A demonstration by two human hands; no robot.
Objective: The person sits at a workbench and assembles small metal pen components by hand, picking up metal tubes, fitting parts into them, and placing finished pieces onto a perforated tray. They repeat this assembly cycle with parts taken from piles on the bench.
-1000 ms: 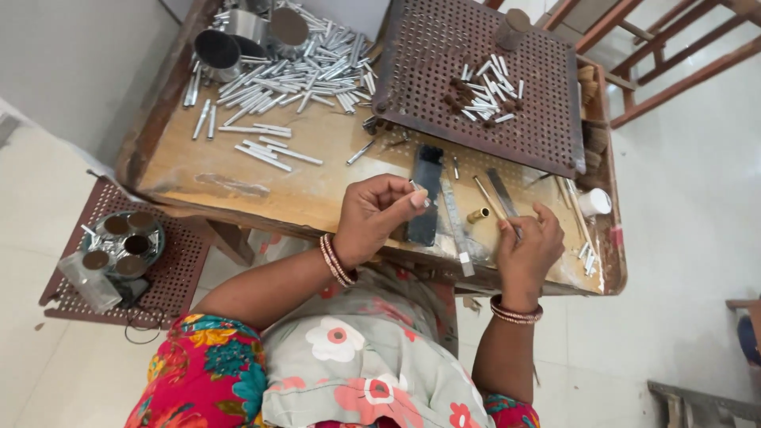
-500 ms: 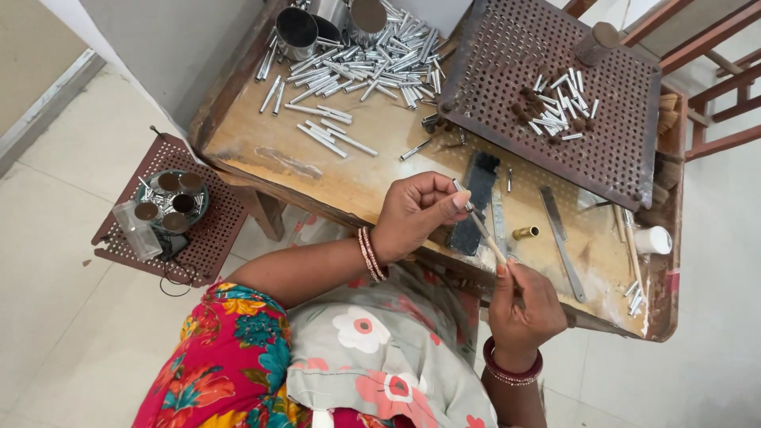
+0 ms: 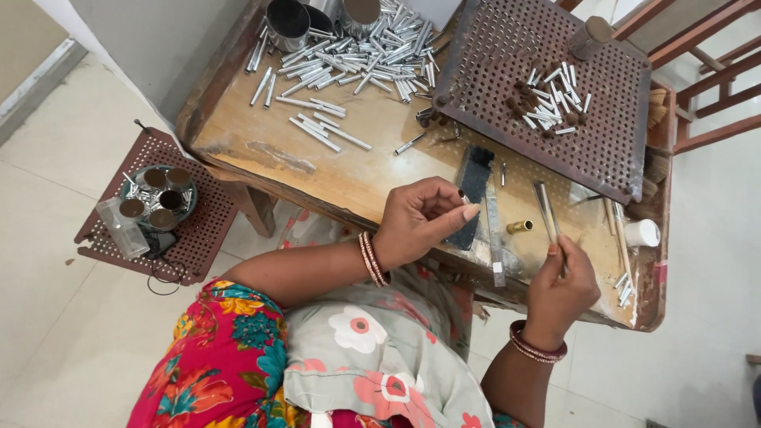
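workbench (image 3: 238,143) | holed tray (image 3: 491,87) at back right; silver tubes (image 3: 357,55) heaped at back left | left hand (image 3: 420,222) pinched shut, contents hidden; right hand (image 3: 559,289) clamped on thin metal rod (image 3: 548,218) | risk: rod could slip and knock brass piece (image 3: 519,227) off the near edge

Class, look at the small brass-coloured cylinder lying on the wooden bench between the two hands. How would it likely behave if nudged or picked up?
The brass cylinder lies on its side on the wooden bench, so a nudge would probably roll it. It looks like metal, so likely rigid and fairly heavy for its size. Its shiny, smooth surface and small size suggest it may slip from the fingers.
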